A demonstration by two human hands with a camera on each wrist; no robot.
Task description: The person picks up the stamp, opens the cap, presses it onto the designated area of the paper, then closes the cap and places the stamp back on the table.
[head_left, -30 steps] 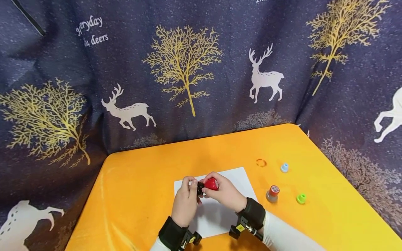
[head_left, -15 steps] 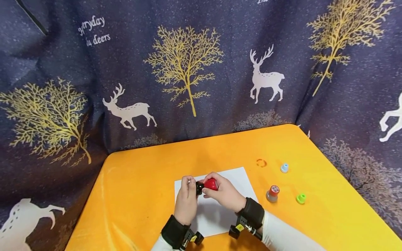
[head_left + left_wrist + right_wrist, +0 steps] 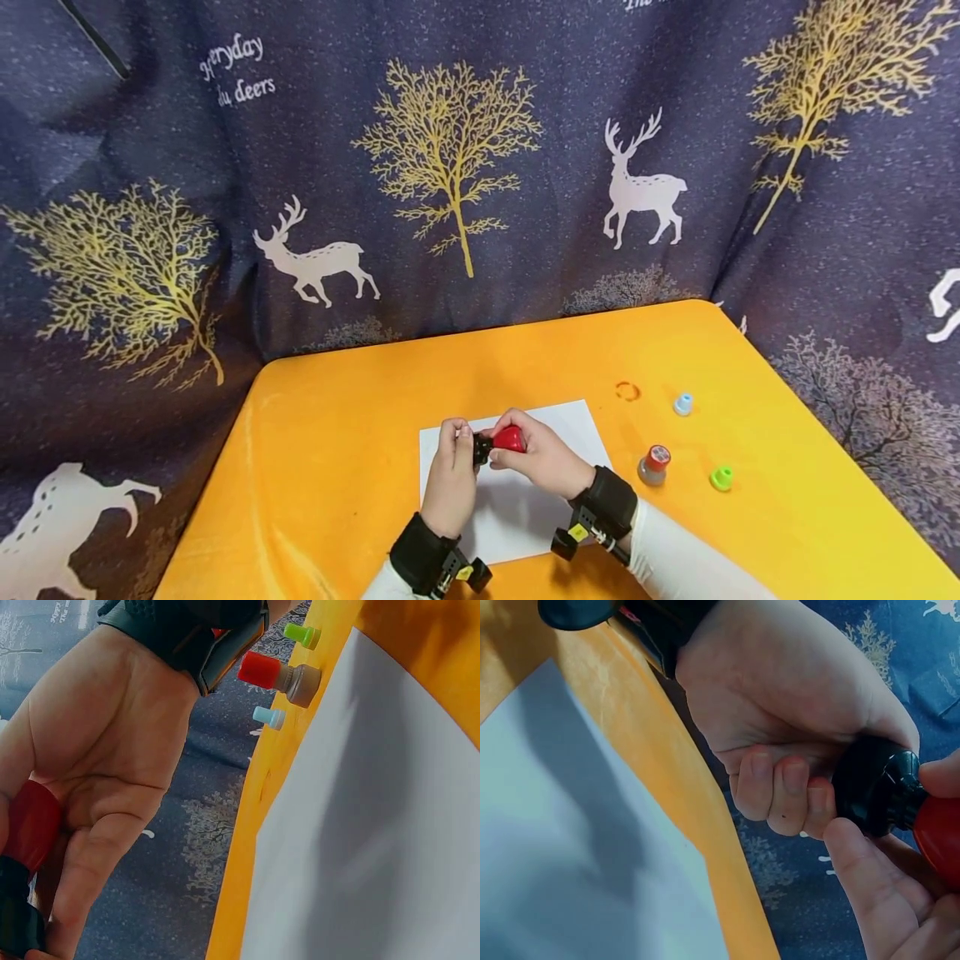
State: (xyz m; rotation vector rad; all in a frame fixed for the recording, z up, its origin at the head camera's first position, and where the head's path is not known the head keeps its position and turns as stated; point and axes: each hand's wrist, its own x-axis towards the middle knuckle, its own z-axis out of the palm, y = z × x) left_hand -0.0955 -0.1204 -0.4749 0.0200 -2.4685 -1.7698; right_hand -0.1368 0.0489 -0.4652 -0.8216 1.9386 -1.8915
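Observation:
A stamp with a rounded red handle and a black base lies sideways between both hands, above a white sheet of paper. My left hand grips the black base; the right wrist view shows its fingers curled around that base. My right hand holds the red handle; in the left wrist view this handle is partly tucked against the palm. A narrow neck shows between the two parts in the right wrist view. The base's far face is hidden by the left hand.
Right of the paper on the orange table stand a red-topped grey stamp, a small light blue piece and a small green piece. An orange-red ring mark is behind them. A dark patterned curtain hangs beyond the table.
The hands stay at nearly the same place over the paper. The left fingers have shifted a little on the black base, and more of it now shows. The head view has moved slightly.

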